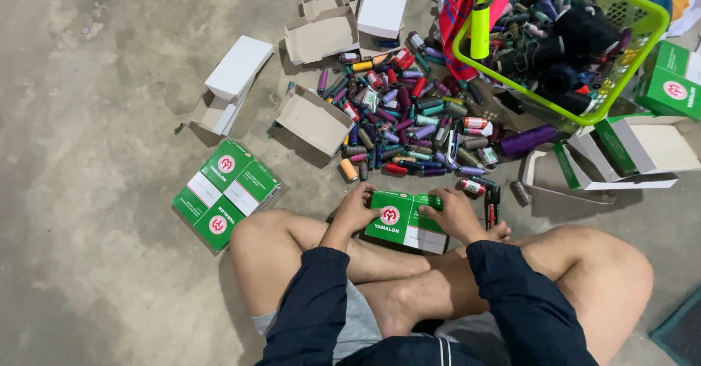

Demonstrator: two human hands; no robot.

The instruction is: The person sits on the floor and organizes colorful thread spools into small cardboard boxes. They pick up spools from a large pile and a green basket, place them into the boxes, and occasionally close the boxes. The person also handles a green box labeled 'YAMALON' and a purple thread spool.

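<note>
I hold a green and white box (405, 220) in front of my crossed legs, my left hand (355, 211) gripping its left end and my right hand (454, 214) closed on its right end. At nine o'clock two closed green boxes (226, 193) lie on the floor, likely done. At twelve o'clock a big heap of thread spools (409, 117) remains, with opened white boxes (314, 121) around it and a full green basket (562, 41) at two o'clock, so I judge most is left
</note>
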